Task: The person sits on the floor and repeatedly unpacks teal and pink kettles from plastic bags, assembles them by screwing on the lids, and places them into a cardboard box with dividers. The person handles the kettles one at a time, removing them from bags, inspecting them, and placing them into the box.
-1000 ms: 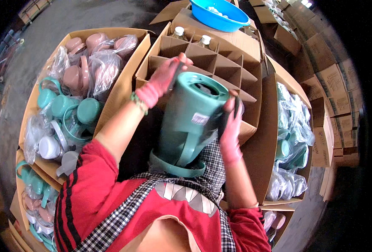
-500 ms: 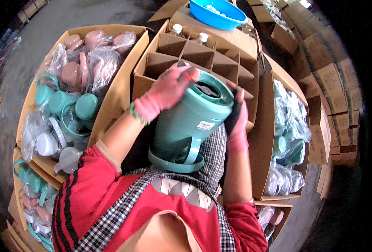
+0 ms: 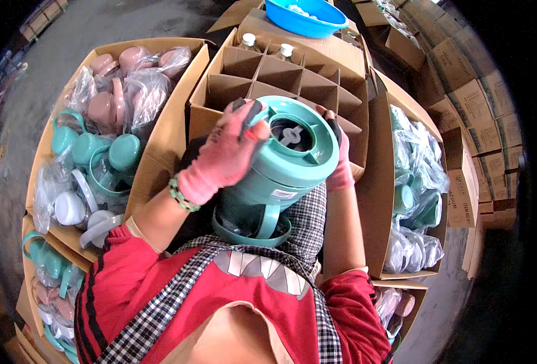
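A teal vacuum jug stands between my legs, its round end tilted up toward me. In that end is a dark recess with a grey piece across it. Its looped handle is at the lower side, above a wide teal ring. My left hand, in a pink glove with dark fingertips, is closed on the left of the round rim. My right hand, gloved alike, grips the right side of the rim; some of its fingers are hidden behind the jug.
A divided carton with white-capped bottles lies ahead, a blue basin behind it. To the left, a carton holds pink, teal and white lids. On the right, another carton holds bagged teal parts. Stacked cartons line the far right.
The jug has tipped so its round end faces me more fully, showing the grey piece in the recess. Both hands have shifted with the rim, the left one turning over it.
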The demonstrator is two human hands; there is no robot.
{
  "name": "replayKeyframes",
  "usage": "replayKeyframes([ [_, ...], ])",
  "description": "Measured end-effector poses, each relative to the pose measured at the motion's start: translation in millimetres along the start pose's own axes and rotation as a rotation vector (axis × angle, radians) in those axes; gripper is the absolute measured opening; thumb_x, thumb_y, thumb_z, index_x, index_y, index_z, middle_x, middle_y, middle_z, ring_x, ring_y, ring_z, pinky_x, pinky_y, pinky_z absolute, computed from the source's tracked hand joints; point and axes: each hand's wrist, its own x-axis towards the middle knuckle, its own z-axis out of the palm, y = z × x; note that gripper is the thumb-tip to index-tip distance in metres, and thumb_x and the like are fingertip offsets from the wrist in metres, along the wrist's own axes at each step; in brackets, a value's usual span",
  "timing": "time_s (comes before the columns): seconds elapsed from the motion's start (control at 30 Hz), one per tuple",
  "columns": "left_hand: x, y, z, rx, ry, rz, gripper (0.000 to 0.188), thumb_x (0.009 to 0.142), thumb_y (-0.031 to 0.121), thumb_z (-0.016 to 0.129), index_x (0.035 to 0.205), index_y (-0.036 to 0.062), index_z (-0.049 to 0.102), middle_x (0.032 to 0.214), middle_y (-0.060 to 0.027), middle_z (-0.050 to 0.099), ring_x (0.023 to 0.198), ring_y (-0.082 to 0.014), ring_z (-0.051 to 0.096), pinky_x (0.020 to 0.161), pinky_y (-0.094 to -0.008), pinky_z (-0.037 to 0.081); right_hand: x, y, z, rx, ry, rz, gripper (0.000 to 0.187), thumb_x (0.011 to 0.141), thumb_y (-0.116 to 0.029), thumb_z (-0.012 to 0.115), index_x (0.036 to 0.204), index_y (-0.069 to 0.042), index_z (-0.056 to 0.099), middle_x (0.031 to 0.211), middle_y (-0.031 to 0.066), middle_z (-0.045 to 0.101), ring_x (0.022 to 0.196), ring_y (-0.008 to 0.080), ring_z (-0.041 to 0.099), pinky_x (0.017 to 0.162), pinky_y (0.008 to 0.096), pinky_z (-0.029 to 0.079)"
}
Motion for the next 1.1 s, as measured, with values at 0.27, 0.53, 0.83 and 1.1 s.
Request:
replayKeyframes([
  [0.27,18,4,-10,-0.263,-0.204,-0.03,0.053,0.081,0.044,0.044,0.106,-0.0017,0.047,0.096,-0.0155,0.047,0.089,-0.0262,0.049,0.082,-0.0325,0.038,-47,-24,44,-0.145,0.007,-0.285,0.07,0.082,-0.054,0.036,0.121,0.003,0.033,0.117,0.0168,0.041,0.11,0.0221,0.04,0.092,0.0305,0.031],
  [0.53,51,-59,-25,-1.024,-0.262,-0.436,0.043,0.086,0.042,0.034,0.084,0.0017,0.05,0.087,-0.0153,0.052,0.085,-0.022,0.052,0.075,-0.0326,0.039,-71,-22,89,-0.852,0.116,-0.81,0.045,0.087,-0.033,0.038,0.116,0.001,0.04,0.111,0.0101,0.045,0.106,0.0189,0.04,0.095,0.031,0.026],
  [0.83,48,-19,-25,-0.508,-0.177,-0.328,0.057,0.082,0.046,0.039,0.112,-0.003,0.042,0.111,-0.0232,0.042,0.104,-0.0291,0.044,0.088,-0.0355,0.035,-53,-10,73,-0.644,0.161,-0.642,0.056,0.085,-0.045,0.038,0.12,-0.002,0.035,0.119,0.0149,0.038,0.111,0.0243,0.036,0.096,0.0374,0.024],
  [1.1,45,-27,-20,-0.411,-0.103,-0.368,0.07,0.077,0.048,0.047,0.123,-0.0015,0.029,0.12,-0.0239,0.035,0.112,-0.0351,0.035,0.093,-0.0413,0.028,-18,-3,55,-0.062,0.049,-0.221,0.065,0.083,-0.054,0.033,0.119,0.0,0.035,0.113,0.0117,0.046,0.097,0.0206,0.049,0.089,0.031,0.035],
])
